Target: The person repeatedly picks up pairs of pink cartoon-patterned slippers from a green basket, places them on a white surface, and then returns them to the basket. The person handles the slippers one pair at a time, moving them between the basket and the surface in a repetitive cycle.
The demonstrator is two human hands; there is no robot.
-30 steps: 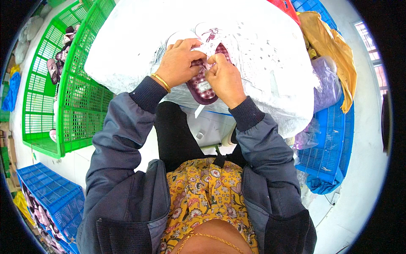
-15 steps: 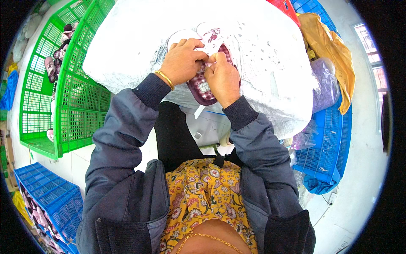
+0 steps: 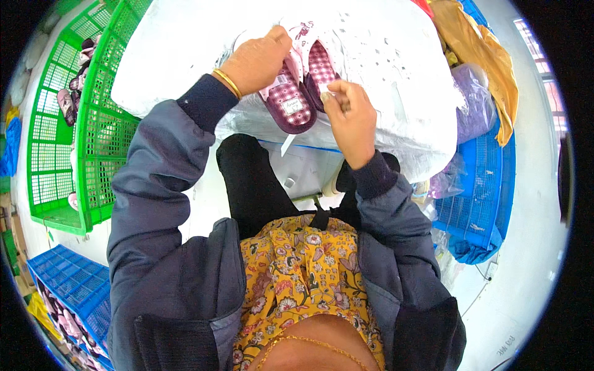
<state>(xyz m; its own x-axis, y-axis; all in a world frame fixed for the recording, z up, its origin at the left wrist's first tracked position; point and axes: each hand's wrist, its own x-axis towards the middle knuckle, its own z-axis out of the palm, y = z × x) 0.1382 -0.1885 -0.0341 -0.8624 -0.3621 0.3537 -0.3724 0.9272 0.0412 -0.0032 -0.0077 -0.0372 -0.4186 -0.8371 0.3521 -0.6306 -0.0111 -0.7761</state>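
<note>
Two slippers with burgundy checked insoles, the left slipper (image 3: 284, 96) and the right slipper (image 3: 319, 64), lie side by side on the white, plastic-covered surface (image 3: 396, 86), their heels toward the person. The left hand (image 3: 255, 60) is at the front of the left slipper, its fingers bunched together; its grip is turned away, so whether anything is clamped in it cannot be told. The right hand (image 3: 353, 116) is by the right slipper's heel, thumb and forefinger near each other with a small pale bit at their tips; whether they pinch it, or touch the slipper, is unclear. Handling the pair well probably calls for steadying one slipper lightly from its front while the other hand works, without squashing the soft-looking upper. A fingertip pinch would seem better than a full fist for anything so small, drawn slowly so the insole edge does not lift. The left slipper's heel lies close to the surface's near edge, beside a narrow white strip (image 3: 288, 144), so pulling toward the body would best stay gentle.
</note>
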